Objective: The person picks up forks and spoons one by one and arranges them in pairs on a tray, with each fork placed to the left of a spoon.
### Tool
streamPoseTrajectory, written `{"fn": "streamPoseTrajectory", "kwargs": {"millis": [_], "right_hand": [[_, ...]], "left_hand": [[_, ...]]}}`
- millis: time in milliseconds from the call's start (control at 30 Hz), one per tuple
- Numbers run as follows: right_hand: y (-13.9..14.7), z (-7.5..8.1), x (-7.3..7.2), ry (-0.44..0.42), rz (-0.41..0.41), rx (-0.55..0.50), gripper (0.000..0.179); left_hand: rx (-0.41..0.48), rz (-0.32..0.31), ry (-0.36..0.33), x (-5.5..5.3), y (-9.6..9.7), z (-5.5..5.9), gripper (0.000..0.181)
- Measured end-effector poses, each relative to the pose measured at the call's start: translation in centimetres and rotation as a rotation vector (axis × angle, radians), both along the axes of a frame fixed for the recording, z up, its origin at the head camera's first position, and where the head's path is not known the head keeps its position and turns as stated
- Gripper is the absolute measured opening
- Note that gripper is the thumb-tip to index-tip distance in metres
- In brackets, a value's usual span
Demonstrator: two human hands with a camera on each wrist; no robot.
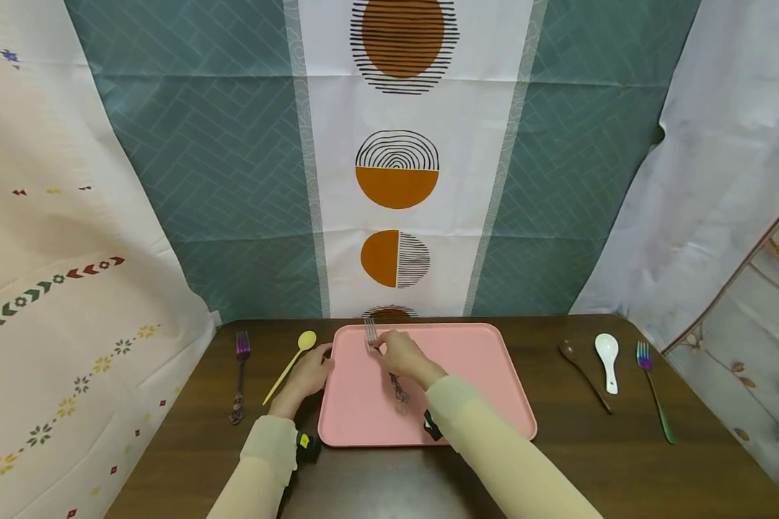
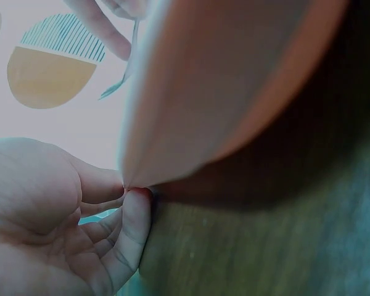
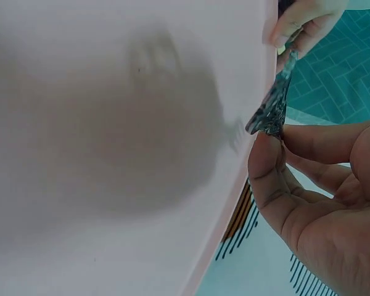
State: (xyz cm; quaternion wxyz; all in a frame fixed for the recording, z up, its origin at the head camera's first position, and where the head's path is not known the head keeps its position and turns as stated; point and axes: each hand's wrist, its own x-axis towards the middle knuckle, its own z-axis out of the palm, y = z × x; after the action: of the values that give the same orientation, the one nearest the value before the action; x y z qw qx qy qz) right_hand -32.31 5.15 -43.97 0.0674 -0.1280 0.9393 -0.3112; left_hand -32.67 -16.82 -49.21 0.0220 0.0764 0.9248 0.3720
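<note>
My right hand [image 1: 407, 355] pinches a silver fork [image 1: 398, 389] between thumb and fingers above the pink tray [image 1: 474, 389]. The fork's tines point toward the back edge and its ornate handle toward me. In the right wrist view the fork's decorated handle [image 3: 273, 111] shows beyond the fingertips [image 3: 266, 151]. At the tray's left side, my left hand [image 1: 308, 371] grips the rim. The left wrist view has thumb and fingers [image 2: 135, 216] pinching the tray's edge [image 2: 139, 166].
Left of the tray lie a purple fork [image 1: 239, 382] and a yellow spoon [image 1: 285, 375], the spoon beside my left hand. On the right are a brown spoon [image 1: 584, 375], a white spoon [image 1: 607, 357] and a rainbow-coloured fork [image 1: 654, 393]. Patterned cloth [image 1: 247, 180] hangs behind the wooden table [image 1: 169, 468].
</note>
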Motion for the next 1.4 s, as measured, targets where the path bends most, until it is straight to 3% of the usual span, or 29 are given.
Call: {"fn": "streamPoseTrajectory", "kwargs": {"millis": [400,833,1167,1400], "right_hand": [[-0.6,-0.3,0.1,-0.006,-0.044,0.04,0.03],[-2.3,-1.5,0.5,0.003,0.003,0.003,0.038],[-3.9,-1.7,0.6,-0.005,0.016,0.028,0.033],[-4.4,-1.3,0.7,0.055,0.041,0.043,0.02]], "left_hand": [[-0.009,-0.013,0.018,-0.4,0.7,-0.2,0.044],[-0.018,0.008,0.018,0.3,0.5,-0.5,0.043],[-0.019,0.027,0.03,0.5,0.2,-0.5,0.043],[-0.004,0.021,0.036,0.3,0.0,0.0,0.042]]}}
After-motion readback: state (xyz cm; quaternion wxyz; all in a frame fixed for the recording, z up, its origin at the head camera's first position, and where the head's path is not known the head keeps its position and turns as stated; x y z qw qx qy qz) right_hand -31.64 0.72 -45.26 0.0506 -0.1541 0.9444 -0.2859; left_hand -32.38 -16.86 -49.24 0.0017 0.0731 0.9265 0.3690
